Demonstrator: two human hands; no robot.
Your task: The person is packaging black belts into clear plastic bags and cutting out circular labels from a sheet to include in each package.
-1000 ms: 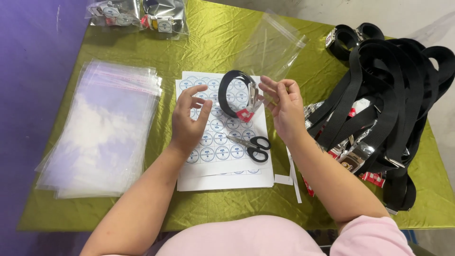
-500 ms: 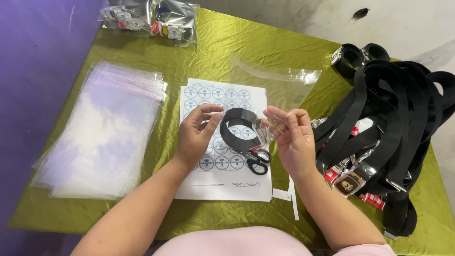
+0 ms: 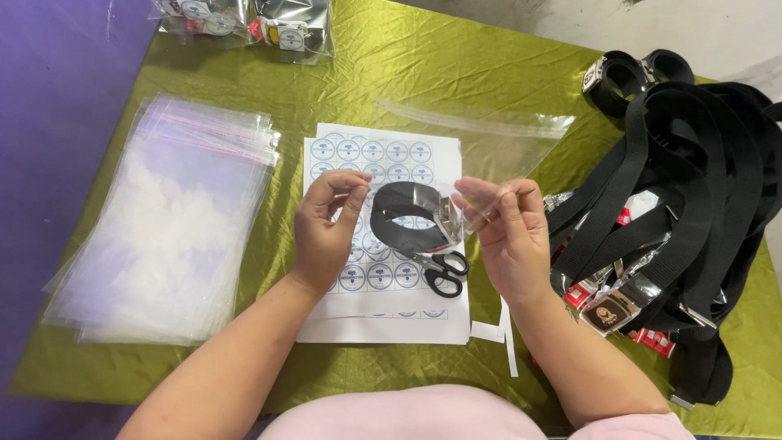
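The left hand [image 3: 326, 224] and right hand [image 3: 509, 232] pinch a clear bag [image 3: 456, 175] at its two sides, above the sticker sheet [image 3: 383, 236], with a coiled black belt [image 3: 407, 220] sitting inside it. A few packed bags [image 3: 244, 20] lie at the far left; a large heap of loose belts [image 3: 684, 212] waits at the right, and a thick stack of empty bags [image 3: 163, 220] at the left (so most of the work looks undone). Scissors [image 3: 444, 273] rest near the coil. Compared with a second ago, the coil has gone from bare on the sheet into the bag, and the hands have drawn nearer.
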